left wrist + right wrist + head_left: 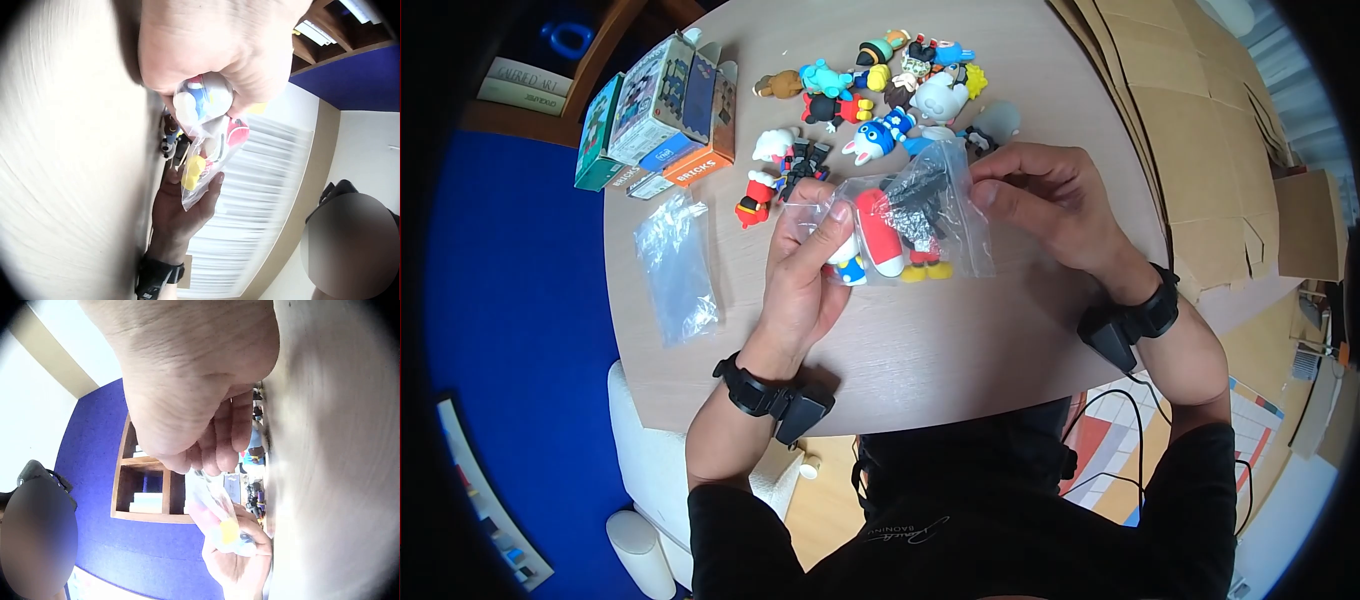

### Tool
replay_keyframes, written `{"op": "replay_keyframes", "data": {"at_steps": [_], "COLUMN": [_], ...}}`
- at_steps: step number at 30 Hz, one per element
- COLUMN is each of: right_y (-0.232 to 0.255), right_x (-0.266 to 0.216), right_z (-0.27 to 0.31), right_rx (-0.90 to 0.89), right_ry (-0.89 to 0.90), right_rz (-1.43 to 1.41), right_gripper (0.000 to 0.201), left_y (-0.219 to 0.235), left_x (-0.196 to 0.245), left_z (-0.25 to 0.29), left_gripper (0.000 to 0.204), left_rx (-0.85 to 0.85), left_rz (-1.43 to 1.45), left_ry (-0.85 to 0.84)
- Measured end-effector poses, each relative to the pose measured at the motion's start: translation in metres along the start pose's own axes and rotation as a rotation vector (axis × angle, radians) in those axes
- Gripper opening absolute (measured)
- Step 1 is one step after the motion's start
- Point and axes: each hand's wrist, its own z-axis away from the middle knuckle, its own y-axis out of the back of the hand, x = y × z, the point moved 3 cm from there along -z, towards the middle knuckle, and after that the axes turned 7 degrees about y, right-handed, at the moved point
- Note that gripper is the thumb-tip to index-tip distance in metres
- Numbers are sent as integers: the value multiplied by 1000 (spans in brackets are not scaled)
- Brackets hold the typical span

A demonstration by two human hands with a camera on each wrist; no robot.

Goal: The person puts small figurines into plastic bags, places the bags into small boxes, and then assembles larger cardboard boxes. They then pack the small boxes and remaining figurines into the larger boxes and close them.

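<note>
My left hand (802, 270) grips a clear plastic bag (972, 235) by its left end, thumb on top, above the table's near half. Inside the bag lie a red-and-white piece (878, 232), a toy figure with yellow feet (926, 270) and a white-and-blue figure (850, 268) close to the left thumb. My right hand (1055, 205) pinches the bag's upper right edge between thumb and curled fingers. In the left wrist view the bag (195, 172) stretches between both hands. The right wrist view has the right fingertips (211, 464) at the bag's end.
Several toy figures (884, 135) lie in a group beyond the bag. Another clear plastic bag (675, 265) lies flat at the left. Small boxes (650, 110) stand at the table's back left. Cardboard sheets (1190, 110) line the right edge, and a cable (1140, 420) hangs below the right wrist.
</note>
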Motion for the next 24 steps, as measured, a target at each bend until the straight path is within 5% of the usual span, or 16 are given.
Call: {"op": "replay_keyframes", "data": {"at_steps": [18,24], "right_y": [0,1], "right_x": [-1,-4], "right_z": [0,0], "right_rx": [-53,-134], "right_ry": [-77,-200], "right_rz": [70,-90], "right_gripper": [14,12], "left_y": [-4,-6], "left_x": [1,1], "left_z": [1,1], "left_gripper": [14,34], "left_rx": [39,26], "left_rz": [-55,-171], "left_ry": [-36,-41]}}
